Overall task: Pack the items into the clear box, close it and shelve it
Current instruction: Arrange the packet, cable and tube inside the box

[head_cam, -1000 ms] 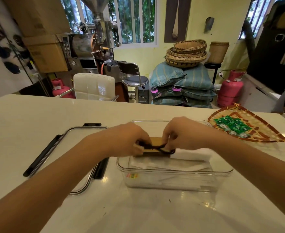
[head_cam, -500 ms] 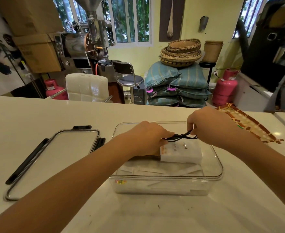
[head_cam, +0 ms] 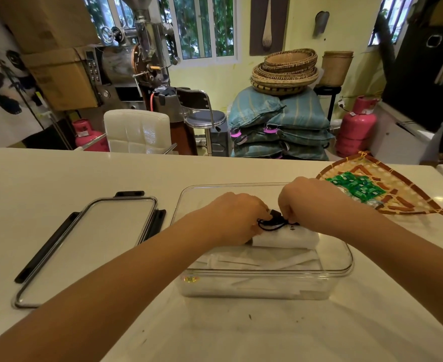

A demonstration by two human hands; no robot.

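A clear plastic box (head_cam: 345, 267) stands open on the white counter in front of me. White paper-wrapped sticks lie across its bottom, and a white packet (head_cam: 285, 237) rests on top of them. Over the packet, my left hand (head_cam: 234, 216) and my right hand (head_cam: 306, 201) both pinch a thin black cord (head_cam: 272, 223), one at each end. The box's clear lid (head_cam: 84, 246) with black latches lies flat on the counter to the left.
A woven fan-shaped tray (head_cam: 408, 189) with several green sachets (head_cam: 356, 185) sits at the right of the counter. Beyond the far counter edge stand a white chair (head_cam: 137, 130), a stool, stacked sacks and pink gas cylinders.
Both hands stayed on the black cord over the box. My right hand swung out to the right, stretching the cord, then came back close to the left hand above the white packet.
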